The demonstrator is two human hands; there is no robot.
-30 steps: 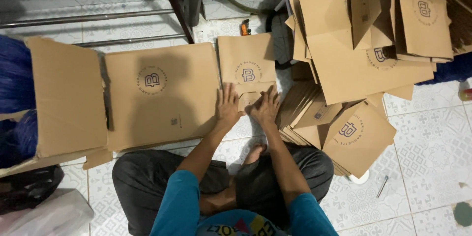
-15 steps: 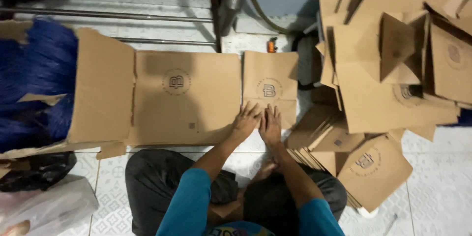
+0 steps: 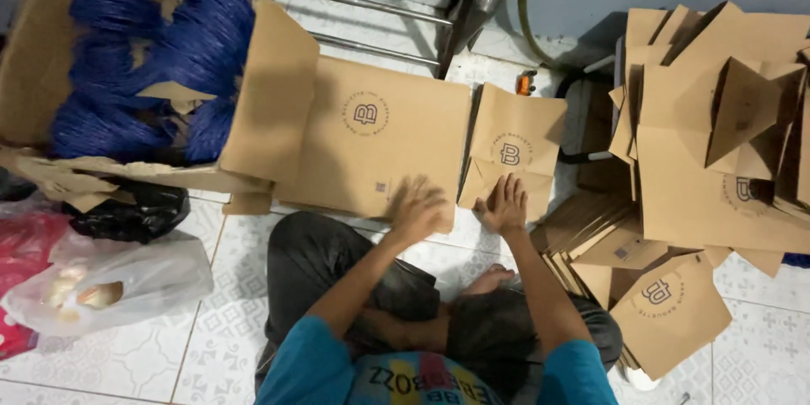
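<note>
Right hand lies flat with fingers spread on the lower edge of a small folded paper bag, just right of the frame's middle; it grips nothing. Left hand is blurred, fingers apart, over the lower right corner of a large flat cardboard sheet that lies at centre, touching the bag's left edge; whether it presses the sheet I cannot tell. Both pieces rest on a pale patterned tile floor. Below them the person sits cross-legged in dark trousers and a teal shirt. At lower right a fanned stack of flat brown bags lies by the knee, and a taller heap of folded bags fills the right side. At upper left an open cardboard box holds blue cord bundles. Plastic bags sit at lower left.
</note>
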